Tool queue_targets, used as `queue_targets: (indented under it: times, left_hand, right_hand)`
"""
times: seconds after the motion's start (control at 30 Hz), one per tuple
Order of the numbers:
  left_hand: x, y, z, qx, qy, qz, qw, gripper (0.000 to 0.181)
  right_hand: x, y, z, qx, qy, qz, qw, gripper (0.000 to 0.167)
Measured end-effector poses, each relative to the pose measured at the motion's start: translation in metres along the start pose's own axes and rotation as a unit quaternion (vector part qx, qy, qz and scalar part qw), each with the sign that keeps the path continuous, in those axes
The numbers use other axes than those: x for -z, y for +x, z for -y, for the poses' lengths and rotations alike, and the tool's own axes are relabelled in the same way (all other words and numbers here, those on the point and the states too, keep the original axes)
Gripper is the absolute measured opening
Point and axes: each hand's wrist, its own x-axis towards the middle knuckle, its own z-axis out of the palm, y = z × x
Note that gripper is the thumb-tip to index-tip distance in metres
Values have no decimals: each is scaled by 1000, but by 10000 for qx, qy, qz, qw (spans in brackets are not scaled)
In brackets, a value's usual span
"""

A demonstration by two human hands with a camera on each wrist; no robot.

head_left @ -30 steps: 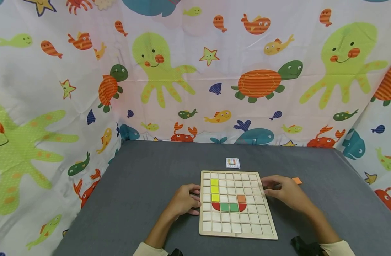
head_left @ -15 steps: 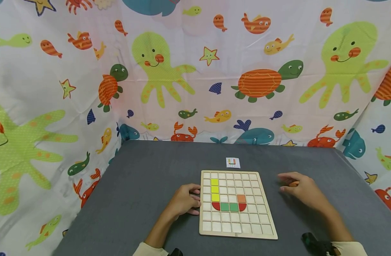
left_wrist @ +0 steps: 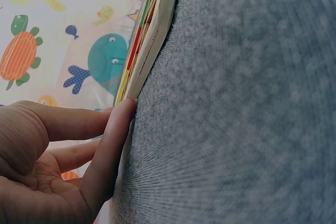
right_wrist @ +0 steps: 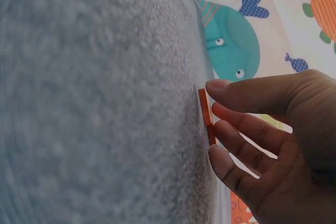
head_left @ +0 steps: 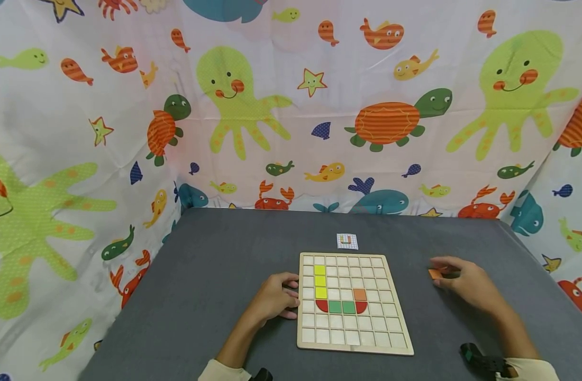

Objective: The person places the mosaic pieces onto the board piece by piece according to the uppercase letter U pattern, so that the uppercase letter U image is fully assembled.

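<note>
A wooden grid board (head_left: 402, 338) lies on the dark grey table. Three yellow square tiles (head_left: 320, 281), two green ones (head_left: 342, 307), one orange one (head_left: 360, 295) and two red quarter-round pieces (head_left: 321, 306) sit in its cells. My left hand (head_left: 272, 299) rests beside the board, loosely bent fingertips touching its left edge; the left wrist view shows this contact. Right of the board, my right hand (head_left: 469, 280) holds a loose orange tile (head_left: 435, 273) by its edges between thumb and fingers, low at the table surface. In the right wrist view that orange tile (right_wrist: 205, 106) appears nearly edge-on.
A small white card (head_left: 347, 241) with a coloured grid pattern lies behind the board. A white curtain (head_left: 281, 116) printed with sea animals stands round the back and sides of the grey table (head_left: 224, 254).
My right hand has moved right, away from the board's right edge, drawing back until its fingertips meet the loose orange tile, which sits slightly further left. My left hand stays put.
</note>
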Motion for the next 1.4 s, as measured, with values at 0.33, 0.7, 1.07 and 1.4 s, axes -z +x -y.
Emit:
queue_targets:
  times: [0.33, 0.7, 1.07, 1.4]
  left_hand:
    - [1, 0, 1, -20, -59, 14, 10000, 60]
    - [1, 2, 1, 6, -25, 34, 10000, 60]
    - [0, 0, 0, -12, -88, 13, 10000, 60]
    - [0, 1, 1, -37, -91, -21, 9999, 61]
  right_hand:
    - [1, 2, -3, -90, -149, -17, 9998, 47]
    - [3, 2, -6, -91, -167, 131, 9997, 48]
    - [2, 1, -5, 29, -247, 40, 9997, 41]
    - [-3, 3, 2, 97, -130, 124, 9998, 41]
